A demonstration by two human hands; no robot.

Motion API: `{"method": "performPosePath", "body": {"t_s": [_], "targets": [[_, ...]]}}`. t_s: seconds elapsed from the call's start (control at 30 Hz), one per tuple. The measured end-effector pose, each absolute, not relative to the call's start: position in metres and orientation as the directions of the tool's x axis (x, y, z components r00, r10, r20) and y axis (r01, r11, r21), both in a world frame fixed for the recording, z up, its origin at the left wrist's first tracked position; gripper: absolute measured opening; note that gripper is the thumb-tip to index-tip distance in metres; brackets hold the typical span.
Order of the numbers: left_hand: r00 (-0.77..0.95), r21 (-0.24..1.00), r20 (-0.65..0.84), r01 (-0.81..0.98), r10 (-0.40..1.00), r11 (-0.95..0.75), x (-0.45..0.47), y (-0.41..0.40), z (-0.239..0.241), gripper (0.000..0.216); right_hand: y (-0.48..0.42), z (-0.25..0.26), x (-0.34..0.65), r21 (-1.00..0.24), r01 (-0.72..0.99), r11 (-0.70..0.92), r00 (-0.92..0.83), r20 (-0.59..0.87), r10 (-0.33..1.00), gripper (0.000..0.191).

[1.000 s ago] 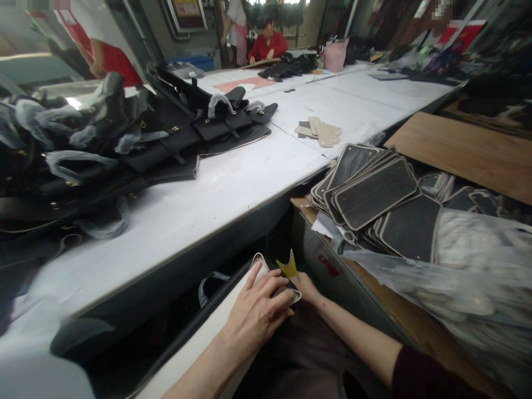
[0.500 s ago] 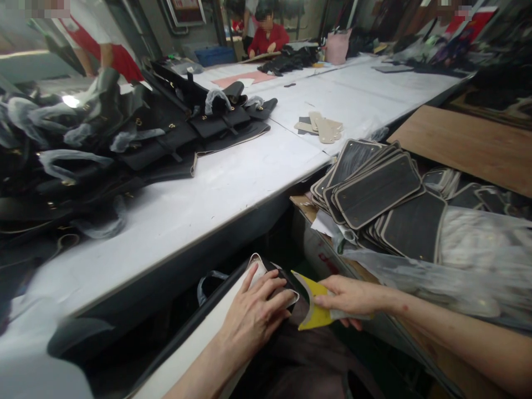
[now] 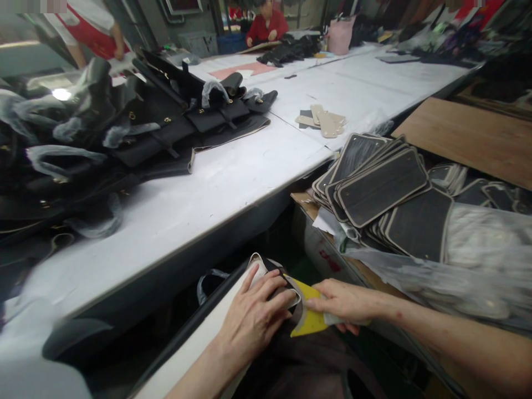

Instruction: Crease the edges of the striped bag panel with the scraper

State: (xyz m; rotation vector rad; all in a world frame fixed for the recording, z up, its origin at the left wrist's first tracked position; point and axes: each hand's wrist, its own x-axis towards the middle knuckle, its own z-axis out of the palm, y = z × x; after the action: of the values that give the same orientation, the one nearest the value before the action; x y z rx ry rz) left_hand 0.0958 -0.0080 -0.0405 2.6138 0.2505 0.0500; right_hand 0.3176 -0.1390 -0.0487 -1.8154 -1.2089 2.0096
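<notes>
My left hand (image 3: 260,310) lies over the end of a black bag piece with a white inner face (image 3: 195,349), its fingers curled onto the folded edge and the index finger stretched toward the corner. The thumb is hidden. In my right hand (image 3: 338,303) is a yellow scraper-like piece (image 3: 311,307) with a hollowed, grey-rimmed front edge, pinched between thumb and fingers. That front edge meets the bag piece beside my left fingertips; whether it presses on it I cannot tell. Below the table edge shows a plastic-wrapped handle (image 3: 208,284).
Black bags (image 3: 145,138) with wrapped handles are heaped on the white table (image 3: 233,177). Beige pieces (image 3: 326,122) lie farther back. At right, black panels (image 3: 382,188) are stacked on a carton (image 3: 310,238) beside a wooden board (image 3: 469,138). Two people work behind.
My right hand has moved left with the yellow scraper, closing the gap to the bag piece. My left hand has stayed put. The view has shifted slightly.
</notes>
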Motion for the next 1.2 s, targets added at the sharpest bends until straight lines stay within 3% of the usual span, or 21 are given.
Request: {"method": "performPosePath", "body": {"t_s": [0.43, 1.2], "targets": [[0.983, 0.517, -0.004, 0.157, 0.181, -0.841, 0.096, -0.005, -0.040, 0.028, -0.137, -0.045, 0.308, -0.641, 0.297, -0.707, -0.210, -0.767, 0.607, 0.045], [0.973, 0.695, 0.016, 0.156, 0.232, -0.702, 0.097, 0.000, -0.041, 0.025, -0.146, -0.062, 0.283, -0.573, 0.159, -0.804, -0.086, -0.820, 0.566, 0.040]]}}
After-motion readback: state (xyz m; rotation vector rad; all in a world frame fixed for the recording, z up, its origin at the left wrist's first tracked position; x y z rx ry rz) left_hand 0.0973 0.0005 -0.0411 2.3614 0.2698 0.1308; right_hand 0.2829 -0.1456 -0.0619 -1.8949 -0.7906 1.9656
